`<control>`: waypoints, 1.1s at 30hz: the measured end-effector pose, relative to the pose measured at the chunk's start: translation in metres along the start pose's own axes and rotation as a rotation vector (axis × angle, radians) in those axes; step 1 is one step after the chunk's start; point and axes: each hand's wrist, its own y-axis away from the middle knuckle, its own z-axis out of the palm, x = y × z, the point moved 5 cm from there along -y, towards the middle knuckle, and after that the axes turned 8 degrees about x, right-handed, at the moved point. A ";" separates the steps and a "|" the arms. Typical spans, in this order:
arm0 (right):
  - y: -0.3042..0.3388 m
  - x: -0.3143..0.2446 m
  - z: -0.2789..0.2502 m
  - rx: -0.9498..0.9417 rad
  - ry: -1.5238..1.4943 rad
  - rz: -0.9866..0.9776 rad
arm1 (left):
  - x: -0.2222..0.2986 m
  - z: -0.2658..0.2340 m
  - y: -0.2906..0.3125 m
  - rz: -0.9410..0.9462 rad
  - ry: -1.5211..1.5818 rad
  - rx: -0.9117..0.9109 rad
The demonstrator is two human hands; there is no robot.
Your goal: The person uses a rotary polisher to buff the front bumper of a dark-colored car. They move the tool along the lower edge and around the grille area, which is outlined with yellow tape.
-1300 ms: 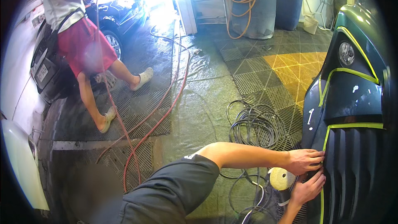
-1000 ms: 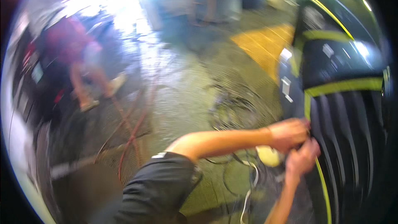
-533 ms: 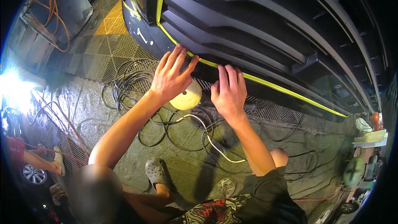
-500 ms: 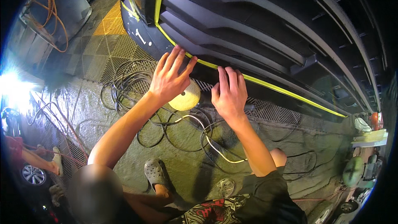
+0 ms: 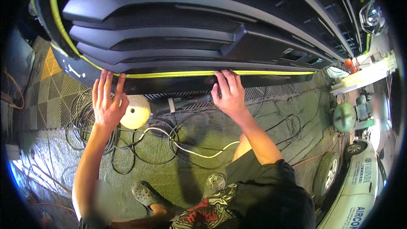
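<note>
A strip of yellow masking tape runs along the lower edge of a black slatted vehicle grille, above a dark bumper lip. Near the tape's left bend, my left hand touches it with its fingertips, fingers stretched and apart. Farther right, my right hand rests its fingertips on the same strip, fingers close together and slightly bent, thumb below. Neither hand grips anything. Just right of my left hand, on the floor, lies a polisher with a round yellow pad, partly under the bumper.
Looped black cables and a pale cord lie across the wet floor around my feet. At the right stand a green rounded tank, a loose wheel and a white vehicle. An orange cord hangs at far left.
The view has shifted right, so the grille and tape sit further left and level. My hands are farther apart; the right has moved right along the tape, the left stays near its bend.
</note>
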 end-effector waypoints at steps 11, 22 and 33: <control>0.051 0.147 -0.063 0.095 0.195 0.054 | -0.007 0.005 0.006 0.057 0.006 0.004; 0.084 0.225 -0.096 0.100 0.313 0.184 | -0.010 0.007 0.010 0.081 0.007 0.038; 0.095 0.173 -0.074 0.002 0.317 0.281 | -0.004 0.001 0.006 0.038 0.053 0.015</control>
